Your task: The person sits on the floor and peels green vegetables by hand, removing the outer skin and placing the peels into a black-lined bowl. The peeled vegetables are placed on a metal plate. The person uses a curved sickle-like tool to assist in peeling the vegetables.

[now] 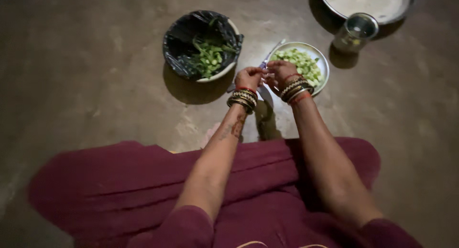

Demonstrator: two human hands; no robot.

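My left hand [248, 77] and my right hand [280, 74] meet over the floor, fingers curled together around something small that I cannot make out. A knife-like blade [271, 52] with a dark handle runs between the hands. Just beyond the right hand is a white plate [323, 61] of cut pale green vegetable pieces [302, 63]. Beyond the left hand stands a bowl lined with a black bag [181, 42], with green pods and scraps [209, 56] in it. Both wrists carry several bangles.
A steel cup [356, 32] stands at the back right, by a large metal pan [368, 6] of whitish stuff at the top edge. My lap in maroon cloth [143, 190] fills the near floor. The floor is dim bare concrete.
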